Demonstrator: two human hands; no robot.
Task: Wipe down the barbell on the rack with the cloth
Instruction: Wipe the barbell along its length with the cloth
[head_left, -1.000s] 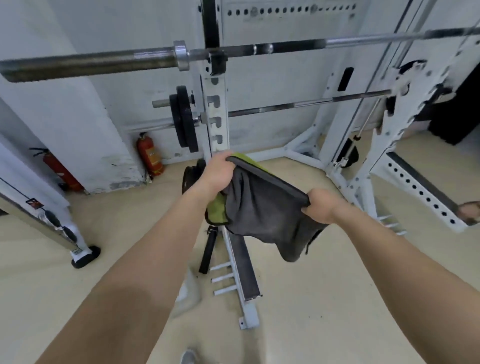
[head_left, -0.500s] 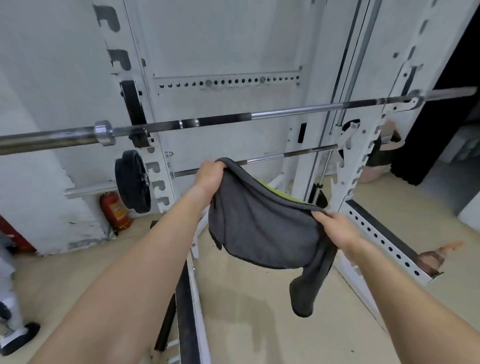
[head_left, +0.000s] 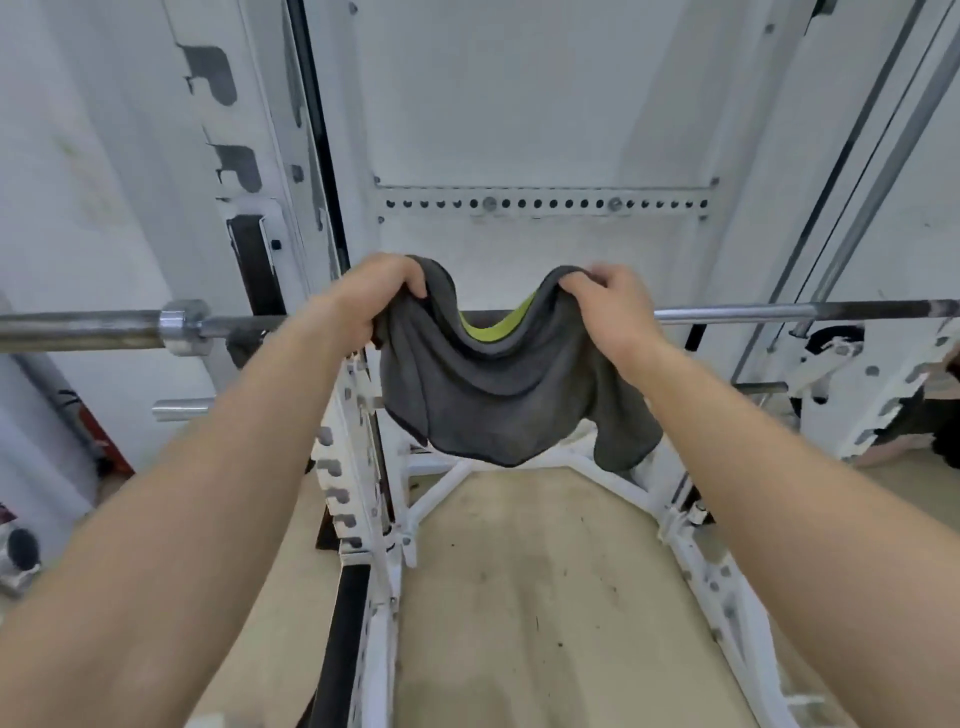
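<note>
A steel barbell (head_left: 737, 313) lies level across the white rack (head_left: 358, 467) at hand height, its thick sleeve (head_left: 78, 330) running off the left edge. A grey cloth (head_left: 493, 400) with a yellow-green inner face hangs in front of the bar's middle and hides that stretch. My left hand (head_left: 376, 293) grips the cloth's upper left corner. My right hand (head_left: 610, 306) grips the upper right corner. Both hands sit at bar level, and the cloth sags between them. Whether the cloth touches the bar cannot be told.
The white upright with notches stands just below my left hand. A second, lower bar (head_left: 182, 409) juts out at left. Slanted white rack legs (head_left: 722, 587) frame the tan floor (head_left: 530, 571) below. A red object (head_left: 96, 436) shows by the left wall.
Both hands have lifted the cloth from below the bar up to bar level and drawn closer together. The view has moved in toward the rack.
</note>
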